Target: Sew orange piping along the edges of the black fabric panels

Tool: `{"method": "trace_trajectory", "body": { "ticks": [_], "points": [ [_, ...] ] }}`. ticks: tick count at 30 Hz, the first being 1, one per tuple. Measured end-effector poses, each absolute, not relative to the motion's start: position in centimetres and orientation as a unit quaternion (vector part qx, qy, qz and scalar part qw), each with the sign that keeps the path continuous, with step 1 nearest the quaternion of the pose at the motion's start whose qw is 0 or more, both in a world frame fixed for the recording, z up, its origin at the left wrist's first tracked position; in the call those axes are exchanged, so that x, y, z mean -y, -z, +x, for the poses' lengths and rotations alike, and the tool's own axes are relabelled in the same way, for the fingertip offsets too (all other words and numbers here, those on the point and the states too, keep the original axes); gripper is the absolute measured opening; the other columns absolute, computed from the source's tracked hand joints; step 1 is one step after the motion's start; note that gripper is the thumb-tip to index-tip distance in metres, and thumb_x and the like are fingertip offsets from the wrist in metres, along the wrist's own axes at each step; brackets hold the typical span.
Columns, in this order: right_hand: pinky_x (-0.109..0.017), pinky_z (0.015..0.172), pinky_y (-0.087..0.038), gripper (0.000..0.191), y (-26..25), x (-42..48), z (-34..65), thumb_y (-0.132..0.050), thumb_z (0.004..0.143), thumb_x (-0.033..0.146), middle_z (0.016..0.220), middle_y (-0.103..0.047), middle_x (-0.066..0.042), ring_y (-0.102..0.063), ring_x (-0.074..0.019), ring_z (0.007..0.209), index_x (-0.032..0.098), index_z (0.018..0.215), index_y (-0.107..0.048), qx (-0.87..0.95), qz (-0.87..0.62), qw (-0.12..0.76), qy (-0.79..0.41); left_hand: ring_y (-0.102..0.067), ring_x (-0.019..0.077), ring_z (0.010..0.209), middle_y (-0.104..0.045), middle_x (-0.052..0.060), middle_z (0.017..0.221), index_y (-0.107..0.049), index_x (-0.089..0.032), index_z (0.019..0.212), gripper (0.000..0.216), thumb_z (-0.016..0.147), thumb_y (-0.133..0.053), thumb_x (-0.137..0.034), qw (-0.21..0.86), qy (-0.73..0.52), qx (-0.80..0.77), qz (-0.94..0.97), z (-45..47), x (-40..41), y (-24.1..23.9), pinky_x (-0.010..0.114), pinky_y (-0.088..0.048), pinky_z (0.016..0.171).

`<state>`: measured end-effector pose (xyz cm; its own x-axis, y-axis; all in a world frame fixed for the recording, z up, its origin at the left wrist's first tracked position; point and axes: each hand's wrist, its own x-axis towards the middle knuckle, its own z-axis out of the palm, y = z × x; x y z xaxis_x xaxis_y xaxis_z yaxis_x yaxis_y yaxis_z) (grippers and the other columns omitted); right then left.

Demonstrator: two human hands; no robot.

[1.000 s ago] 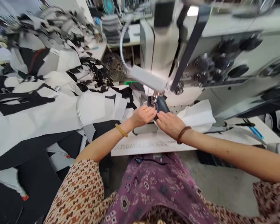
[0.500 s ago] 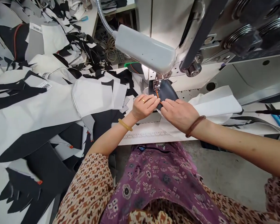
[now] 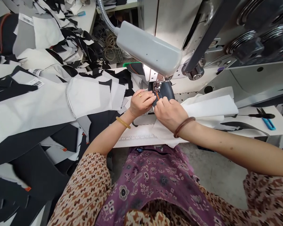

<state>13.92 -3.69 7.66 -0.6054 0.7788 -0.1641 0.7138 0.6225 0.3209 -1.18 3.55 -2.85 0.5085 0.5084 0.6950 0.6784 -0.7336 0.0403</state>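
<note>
Under the presser foot (image 3: 157, 87) of a sewing machine lies a black, leather-like piece (image 3: 168, 90), with a thin orange piping (image 3: 158, 96) running toward me from the foot. My left hand (image 3: 142, 103) is closed at the piece's left edge, its fingertips just in front of the foot. Fingers bunched, my right hand (image 3: 170, 113) grips the near end beside the orange piping. The part of the piece beneath my fingers is hidden. White fabric (image 3: 209, 105) spreads out to the right of my right hand.
A grey lamp (image 3: 149, 47) hangs low over the needle area. Heaped black, white and grey cut pieces (image 3: 89, 92) cover the left side. Blue-handled scissors (image 3: 269, 123) and a black-handled tool (image 3: 261, 115) lie at right. A printed ruler (image 3: 138, 137) runs along the front edge.
Both hands have moved closer to the presser foot with the black piece, and less orange piping shows. The whole view has shifted slightly.
</note>
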Motion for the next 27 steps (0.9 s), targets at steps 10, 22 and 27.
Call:
{"method": "trace_trajectory", "body": {
  "ticks": [10,22,27],
  "points": [
    [-0.031,0.06,-0.031,0.041,-4.6,5.8,13.0,-0.018,0.088,0.004,0.102,-0.056,-0.022,-0.056,-0.0255,0.089,0.003,0.099,-0.056,-0.849,0.496,0.098,-0.15,-0.059,0.0196,0.103,-0.066,0.007,0.101,-0.064,-0.019,0.097,0.031,0.085,-0.036,-0.023,0.108,0.404,0.37,-0.83,-1.2,-0.9,1.8,0.039,-0.04,0.092],
    [-0.025,0.065,-0.038,0.045,3.0,10.1,23.0,-0.034,0.086,0.058,0.093,-0.061,-0.005,-0.057,-0.0126,0.073,0.018,0.087,-0.055,-0.764,0.599,-0.071,0.227,-0.059,0.0168,0.089,-0.059,0.007,0.102,-0.044,-0.017,0.111,0.05,0.067,-0.069,-0.023,-0.334,0.531,0.628,-0.46,5.1,4.8,6.5,0.031,-0.049,0.082],
    [-0.038,0.095,-0.034,0.042,7.7,10.0,32.1,-0.043,0.078,0.049,0.122,-0.05,-0.021,-0.046,-0.026,0.114,0.014,0.102,-0.049,-0.533,0.79,-0.231,0.196,-0.063,0.0205,0.087,-0.068,0.007,0.094,-0.062,-0.014,0.09,0.026,0.068,-0.068,-0.024,-0.573,0.491,0.561,-0.339,5.5,5.4,6.3,0.034,-0.049,0.085]
  ]
}}
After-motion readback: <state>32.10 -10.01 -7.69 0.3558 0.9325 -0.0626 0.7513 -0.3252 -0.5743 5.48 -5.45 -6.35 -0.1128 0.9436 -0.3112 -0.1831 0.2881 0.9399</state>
